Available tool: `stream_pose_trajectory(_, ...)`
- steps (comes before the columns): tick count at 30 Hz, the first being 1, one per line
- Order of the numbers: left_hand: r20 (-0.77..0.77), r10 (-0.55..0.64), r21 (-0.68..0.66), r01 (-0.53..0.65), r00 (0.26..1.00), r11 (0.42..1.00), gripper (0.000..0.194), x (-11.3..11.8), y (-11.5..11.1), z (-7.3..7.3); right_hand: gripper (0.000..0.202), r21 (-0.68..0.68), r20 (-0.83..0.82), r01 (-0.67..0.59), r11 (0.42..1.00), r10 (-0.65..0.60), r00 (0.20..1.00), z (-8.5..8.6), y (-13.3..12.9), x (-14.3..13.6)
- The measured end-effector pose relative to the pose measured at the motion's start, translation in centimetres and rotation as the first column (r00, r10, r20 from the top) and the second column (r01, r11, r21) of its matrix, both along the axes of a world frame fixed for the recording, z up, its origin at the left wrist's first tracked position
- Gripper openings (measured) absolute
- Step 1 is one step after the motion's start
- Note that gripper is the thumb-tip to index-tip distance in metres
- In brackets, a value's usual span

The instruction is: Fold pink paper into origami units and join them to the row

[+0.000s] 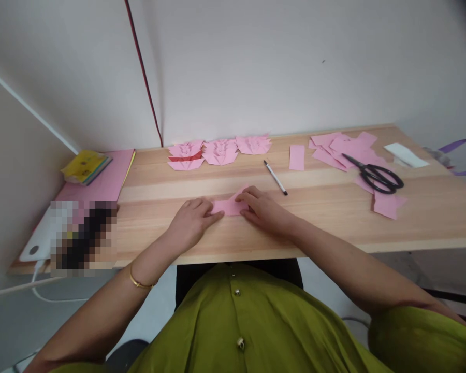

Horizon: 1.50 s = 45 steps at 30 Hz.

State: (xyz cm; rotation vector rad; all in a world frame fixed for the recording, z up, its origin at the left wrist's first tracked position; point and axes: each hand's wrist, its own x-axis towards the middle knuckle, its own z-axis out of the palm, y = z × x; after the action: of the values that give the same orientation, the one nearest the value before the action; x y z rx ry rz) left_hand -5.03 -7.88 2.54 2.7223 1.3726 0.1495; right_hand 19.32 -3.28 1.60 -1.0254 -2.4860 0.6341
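In the head view, the left hand (pixel 192 220) and right hand (pixel 267 210) each hold an end of the pink strip (pixel 231 208) in a narrow grip on the table's near part (pixel 225 241), likely steadying it; scissors (pixel 364 170) lie right, apparently kept handy.

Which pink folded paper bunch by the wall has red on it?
The leftmost pink folded bunch, at the end farthest from the scissors: a red strip crosses it. The middle bunch and right bunch show only pink.
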Motion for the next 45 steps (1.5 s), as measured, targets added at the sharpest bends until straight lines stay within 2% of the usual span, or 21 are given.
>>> stream_pose_trajectory(3, -0.013, 0.037, 0.024, -0.037, 0.999, 0.999, 0.034, -1.1, -0.5, -0.1, 0.027, -0.006, -0.005, 0.0, 1.0, 0.0, 1.0, 0.0, -0.1, 0.1)
stream_pose_trajectory(6, -0.027, 0.071, 0.036, -0.07, 0.997, 0.997, 0.035, -1.2, -0.9, -0.3, 0.027, 0.099, 0.03, -0.019, 0.995, 0.016, 0.999, -0.1, -0.2, 0.1)
stream_pose_trajectory(8, -0.038, 0.086, 0.043, -0.085, 0.996, 0.995, 0.035, -1.0, -1.0, -0.5, 0.024, 0.211, 0.095, -0.086, 0.974, 0.067, 0.993, -0.2, -0.3, 0.1)
stream_pose_trajectory(10, -0.039, 0.091, 0.051, -0.089, 0.995, 0.995, 0.036, -0.8, -1.1, -0.7, 0.022, 0.262, 0.175, -0.192, 0.946, 0.15, 0.973, -0.2, -0.4, 0.0)
stream_pose_trajectory(12, -0.039, 0.092, 0.06, -0.09, 0.995, 0.994, 0.036, -0.8, -1.1, -0.9, 0.021, 0.258, 0.227, -0.266, 0.929, 0.21, 0.951, -0.3, -0.3, -0.1)
stream_pose_trajectory(20, -0.063, 0.083, 0.148, -0.073, 0.995, 0.986, 0.035, -1.0, -1.3, -1.2, 0.023, 0.279, 0.228, -0.369, 0.886, 0.312, 0.922, -0.2, 0.1, 1.2)
stream_pose_trajectory(26, -0.031, 0.091, 0.155, -0.085, 0.995, 0.984, 0.035, -1.1, -1.4, -1.5, 0.029, 0.303, 0.154, -0.336, 0.892, 0.302, 0.941, -0.6, -0.3, 3.0)
stream_pose_trajectory(33, 0.022, 0.109, 0.12, -0.111, 0.994, 0.987, 0.037, -1.1, -1.3, -1.7, 0.028, 0.269, 0.143, -0.2, 0.942, 0.166, 0.976, 0.3, -0.6, 5.4)
stream_pose_trajectory(37, 0.049, 0.121, 0.12, -0.126, 0.991, 0.985, 0.035, -0.8, -1.2, -1.4, 0.03, 0.293, 0.186, -0.174, 0.94, 0.122, 0.975, 0.4, -0.8, 3.9)
stream_pose_trajectory(41, 0.059, 0.128, 0.115, -0.134, 0.99, 0.984, 0.034, -0.6, -1.3, -1.2, 0.032, 0.313, 0.255, -0.257, 0.914, 0.18, 0.95, 0.0, -0.8, 1.5)
stream_pose_trajectory(45, 0.056, 0.133, 0.115, -0.139, 0.99, 0.984, 0.036, -0.8, -1.6, -1.3, 0.029, 0.296, 0.294, -0.289, 0.91, 0.201, 0.935, -0.3, -0.8, 1.6)
